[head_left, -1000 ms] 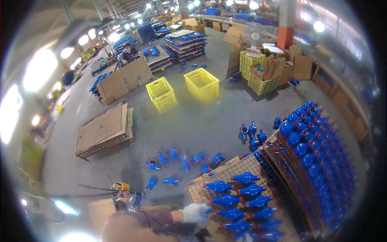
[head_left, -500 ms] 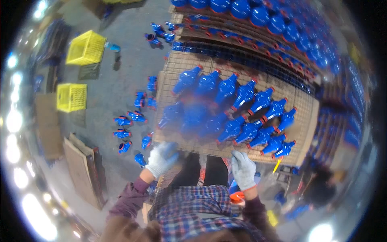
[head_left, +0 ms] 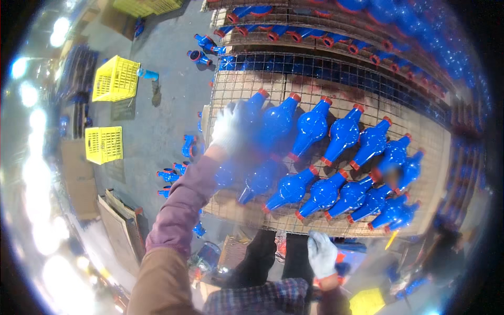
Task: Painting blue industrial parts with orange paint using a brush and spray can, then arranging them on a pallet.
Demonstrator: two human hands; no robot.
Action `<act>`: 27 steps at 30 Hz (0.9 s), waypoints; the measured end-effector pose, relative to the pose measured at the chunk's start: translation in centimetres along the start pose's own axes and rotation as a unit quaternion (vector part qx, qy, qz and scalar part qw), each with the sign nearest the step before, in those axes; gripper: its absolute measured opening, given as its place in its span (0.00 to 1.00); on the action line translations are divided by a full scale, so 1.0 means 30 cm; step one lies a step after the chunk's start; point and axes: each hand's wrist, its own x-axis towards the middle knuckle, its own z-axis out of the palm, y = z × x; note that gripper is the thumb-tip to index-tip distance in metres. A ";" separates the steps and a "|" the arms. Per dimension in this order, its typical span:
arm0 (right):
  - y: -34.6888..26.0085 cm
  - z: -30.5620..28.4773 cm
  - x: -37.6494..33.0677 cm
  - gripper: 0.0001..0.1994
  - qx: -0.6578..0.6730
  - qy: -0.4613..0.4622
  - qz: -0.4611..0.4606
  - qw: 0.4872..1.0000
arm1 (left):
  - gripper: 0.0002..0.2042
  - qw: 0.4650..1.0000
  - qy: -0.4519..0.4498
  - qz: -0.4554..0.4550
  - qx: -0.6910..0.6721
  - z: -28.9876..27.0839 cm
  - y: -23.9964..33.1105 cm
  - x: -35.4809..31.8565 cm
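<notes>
Two slanting rows of glossy blue pipe fittings [head_left: 312, 128], each with a round bulging middle and red ends, lie on a wire-mesh rack [head_left: 247, 218] lined with brown board. My left hand [head_left: 227, 127], in a white glove, reaches to the far row's left end. Its stretched fingers are against or just beside the leftmost fitting [head_left: 254, 106]; a blurred patch hides the exact contact. My right hand [head_left: 321, 255], also gloved, is at the rack's near edge with fingers loosely bent and slightly apart, nothing in them. Whether it touches the edge I cannot tell.
Behind, more mesh shelves [head_left: 325, 26] hold many similar blue fittings. Several smaller blue fittings [head_left: 168, 176] lie on the grey floor at left, beyond them two yellow crates [head_left: 104, 145]. Flat boards [head_left: 119, 226] lean at lower left.
My left hand has moved from the rack's near left edge forward to the far row's leftmost fitting. My right hand stays by the near edge. The whole view has shifted.
</notes>
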 end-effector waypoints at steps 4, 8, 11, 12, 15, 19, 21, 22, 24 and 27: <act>0.041 0.045 -0.015 0.07 0.045 -0.017 0.059 0.997 | 0.47 0.988 0.004 -0.142 -0.062 0.103 0.017 0.147; 0.051 0.049 -0.011 0.08 0.059 -0.024 0.075 0.995 | 0.47 0.977 0.005 -0.152 -0.147 0.121 -0.050 0.182; 0.059 0.041 -0.002 0.08 0.062 -0.016 0.069 0.996 | 0.48 0.976 0.017 -0.150 -0.159 0.069 -0.122 0.249; 0.064 0.038 0.000 0.08 0.065 -0.013 0.072 0.995 | 0.48 0.970 0.021 -0.171 -0.173 0.047 -0.152 0.281; 0.079 0.040 0.001 0.08 0.090 -0.014 0.089 0.992 | 0.49 0.979 0.072 -0.116 -0.152 -0.002 -0.258 0.423; 0.092 0.064 -0.004 0.08 0.095 -0.019 0.095 0.991 | 0.49 0.989 0.071 -0.096 -0.085 -0.014 -0.380 0.595; 0.092 0.077 -0.006 0.07 0.122 -0.018 0.109 0.986 | 0.47 0.992 0.094 -0.077 -0.033 -0.009 -0.416 0.656; 0.092 0.085 -0.004 0.07 0.117 -0.020 0.107 0.987 | 0.46 0.993 0.092 -0.075 -0.019 -0.004 -0.429 0.675; 0.091 0.096 0.001 0.07 0.124 -0.021 0.109 0.986 | 0.46 0.996 0.063 -0.053 -0.021 0.009 -0.447 0.706; 0.087 0.107 0.021 0.08 0.108 0.005 0.064 0.992 | 0.47 0.998 0.047 -0.046 -0.025 0.041 -0.469 0.717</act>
